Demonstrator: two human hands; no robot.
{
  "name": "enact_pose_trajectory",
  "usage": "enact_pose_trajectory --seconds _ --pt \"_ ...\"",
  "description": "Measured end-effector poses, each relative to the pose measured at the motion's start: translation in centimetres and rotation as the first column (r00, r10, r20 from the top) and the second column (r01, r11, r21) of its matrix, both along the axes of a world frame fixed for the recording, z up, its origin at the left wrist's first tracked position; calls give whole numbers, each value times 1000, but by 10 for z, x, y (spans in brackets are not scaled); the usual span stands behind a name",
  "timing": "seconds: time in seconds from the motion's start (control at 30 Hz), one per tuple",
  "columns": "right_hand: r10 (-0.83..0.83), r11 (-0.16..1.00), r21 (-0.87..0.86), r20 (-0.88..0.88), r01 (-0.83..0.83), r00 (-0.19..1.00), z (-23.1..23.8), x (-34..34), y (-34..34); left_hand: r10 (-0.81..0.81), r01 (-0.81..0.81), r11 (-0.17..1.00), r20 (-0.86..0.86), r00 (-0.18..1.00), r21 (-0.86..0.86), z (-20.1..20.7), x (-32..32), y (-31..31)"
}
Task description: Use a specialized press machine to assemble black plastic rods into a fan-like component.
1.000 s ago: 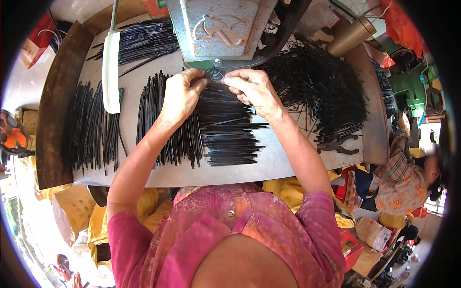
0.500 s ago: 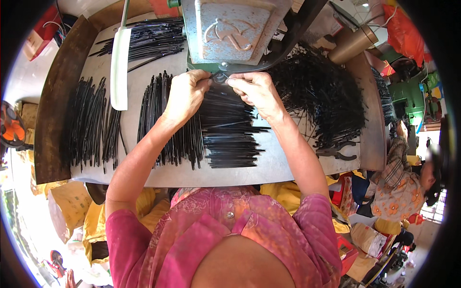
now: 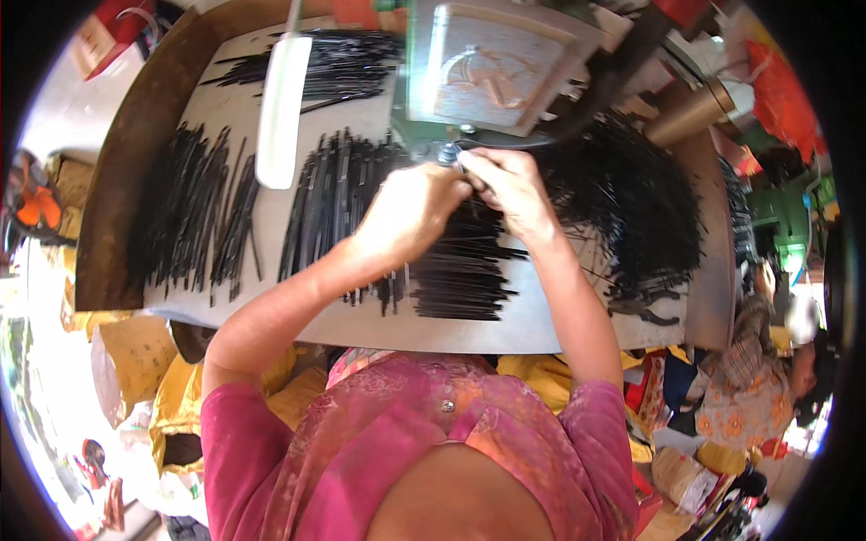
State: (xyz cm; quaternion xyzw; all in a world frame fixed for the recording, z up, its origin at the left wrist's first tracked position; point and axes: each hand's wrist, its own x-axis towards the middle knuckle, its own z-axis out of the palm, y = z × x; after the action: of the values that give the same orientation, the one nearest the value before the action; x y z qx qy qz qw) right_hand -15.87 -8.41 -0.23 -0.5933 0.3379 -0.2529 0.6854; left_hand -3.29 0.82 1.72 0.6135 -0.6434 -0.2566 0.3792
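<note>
Below the head of a grey-green machine (image 3: 492, 77), my two hands come together over the metal table. My left hand (image 3: 417, 206) is closed and blurred by motion, its fingertips beside the fingers of the other hand. My right hand (image 3: 514, 187) is pinched shut close to the machine's small round metal tool (image 3: 448, 153). What either hand holds is too small and smeared to make out. Thin black metal strips (image 3: 465, 279) lie crosswise in a stack under my hands. Another bundle of black strips (image 3: 329, 207) lies lengthwise beneath my left forearm.
More black strips lie at the left (image 3: 185, 212) and at the far side (image 3: 347, 68). A tangled black heap (image 3: 636, 198) fills the right, with dark pliers (image 3: 645, 309) near it. A white bar (image 3: 284, 113) hangs over the table; a brown raised rim (image 3: 113, 216) bounds its left.
My left hand has left the tool, moving toward me and right, against my right hand. Earlier both hands pinched thin dark pieces at the tool's sides. The whole view has shifted slightly.
</note>
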Motion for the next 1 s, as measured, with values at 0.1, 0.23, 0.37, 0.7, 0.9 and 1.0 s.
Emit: enact_pose_trajectory --seconds 0.1,0.23,0.37,0.7,0.9,1.0 --pt "12 1000 12 30 -13 999 3 -3 -1 -35 37 993 19 999 -114 -1 1 19" --pt "10 994 111 23 -12 1000 6 -16 -4 431 -401 902 373 822 -160 -3 65 36" --pt "-3 991 134 42 -2 999 2 -29 -10 451 -612 788 619 643 61 -22 119 56" --pt "-327 933 198 127 299 936 6 -45 -13 355 -529 835 585 730 154 -22 122 57" --pt "-431 893 207 142 399 891 5 -48 -13 420 -555 811 476 773 185 -24 126 62" --pt "-361 925 197 180 326 915 3 -54 -15 482 -545 828 328 812 131 -18 123 61"
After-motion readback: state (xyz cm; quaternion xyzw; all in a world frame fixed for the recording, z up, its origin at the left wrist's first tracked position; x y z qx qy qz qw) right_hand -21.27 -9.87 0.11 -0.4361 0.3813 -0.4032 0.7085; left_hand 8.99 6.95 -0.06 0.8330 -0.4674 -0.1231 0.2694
